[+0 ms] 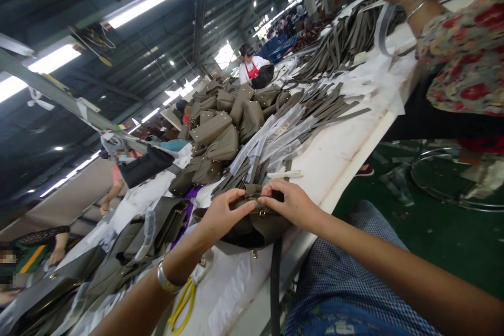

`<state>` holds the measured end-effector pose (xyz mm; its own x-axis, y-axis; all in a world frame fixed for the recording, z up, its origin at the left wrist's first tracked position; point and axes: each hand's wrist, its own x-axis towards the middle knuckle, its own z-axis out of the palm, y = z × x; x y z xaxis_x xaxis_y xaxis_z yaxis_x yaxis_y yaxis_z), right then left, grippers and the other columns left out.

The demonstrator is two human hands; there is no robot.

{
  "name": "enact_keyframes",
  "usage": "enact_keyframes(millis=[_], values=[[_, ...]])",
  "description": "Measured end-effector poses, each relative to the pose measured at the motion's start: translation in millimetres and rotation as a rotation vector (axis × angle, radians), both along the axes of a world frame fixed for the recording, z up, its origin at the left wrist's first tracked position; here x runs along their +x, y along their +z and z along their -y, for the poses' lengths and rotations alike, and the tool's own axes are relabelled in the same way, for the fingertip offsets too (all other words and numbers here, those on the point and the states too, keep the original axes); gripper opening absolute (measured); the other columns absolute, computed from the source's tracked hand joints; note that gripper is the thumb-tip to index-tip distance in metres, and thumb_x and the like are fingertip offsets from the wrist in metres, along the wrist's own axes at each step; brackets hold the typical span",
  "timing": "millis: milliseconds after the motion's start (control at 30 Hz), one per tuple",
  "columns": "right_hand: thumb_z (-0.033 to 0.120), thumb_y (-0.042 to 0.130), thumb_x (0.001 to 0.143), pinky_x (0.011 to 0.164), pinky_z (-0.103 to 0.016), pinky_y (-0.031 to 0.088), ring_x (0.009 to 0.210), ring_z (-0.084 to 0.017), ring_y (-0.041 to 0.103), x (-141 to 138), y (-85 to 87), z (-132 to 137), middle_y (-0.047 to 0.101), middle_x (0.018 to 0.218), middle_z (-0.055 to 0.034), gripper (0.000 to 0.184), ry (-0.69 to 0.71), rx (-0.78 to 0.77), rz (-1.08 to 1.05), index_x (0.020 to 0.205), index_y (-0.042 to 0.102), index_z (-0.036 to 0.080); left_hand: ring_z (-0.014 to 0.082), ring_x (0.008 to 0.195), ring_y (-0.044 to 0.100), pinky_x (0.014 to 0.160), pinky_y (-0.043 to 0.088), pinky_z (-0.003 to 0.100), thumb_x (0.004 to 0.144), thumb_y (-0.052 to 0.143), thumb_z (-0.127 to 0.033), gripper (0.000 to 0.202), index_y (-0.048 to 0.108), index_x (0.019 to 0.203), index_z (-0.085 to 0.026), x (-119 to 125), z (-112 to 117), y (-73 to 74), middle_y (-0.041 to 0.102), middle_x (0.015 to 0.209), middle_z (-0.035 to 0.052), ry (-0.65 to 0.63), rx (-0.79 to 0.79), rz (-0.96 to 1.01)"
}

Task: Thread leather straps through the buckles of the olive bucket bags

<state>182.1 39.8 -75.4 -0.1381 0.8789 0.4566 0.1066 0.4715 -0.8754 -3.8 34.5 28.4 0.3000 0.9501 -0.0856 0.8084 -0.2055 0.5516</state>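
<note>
Working at a long white table (331, 160), facing a heap of olive bags (214, 136). Pinching the top of a single dark olive bag (271, 228), at the table's near edge, with left hand (226, 212) and right hand (293, 202), near yellow scissor handles (190, 294) and a silver bracelet (166, 282).
</note>
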Motion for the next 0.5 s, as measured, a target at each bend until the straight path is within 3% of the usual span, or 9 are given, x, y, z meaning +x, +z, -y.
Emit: enact_keyframes(millis=[200, 500], values=[[0.021, 0.067, 0.084, 0.069, -0.027, 0.043, 0.076, -0.016, 0.059, -5, 0.4, 2, 0.063, 0.079, 0.0006, 0.003, 0.019, 0.013, -0.002, 0.081, 0.066, 0.021, 0.0201, 0.09, 0.065, 0.08, 0.049, 0.029, 0.082, 0.067, -0.042, 0.031, 0.067, 0.098, -0.015, -6, 2, -1.3, 0.071, 0.096, 0.0047, -0.007, -0.055, 0.022], [0.018, 0.06, 0.086, 0.074, -0.029, 0.045, 0.081, -0.017, 0.06, -14, -7.7, 1, 0.066, 0.084, -0.0003, 0.008, 0.014, -0.048, -0.073, 0.083, 0.066, 0.021, 0.0188, 0.087, 0.065, 0.078, 0.049, 0.027, 0.079, 0.069, -0.043, 0.034, 0.065, 0.097, -0.015, -6, 2, -5.9, 0.07, 0.094, 0.0045, 0.037, -0.07, 0.067]])
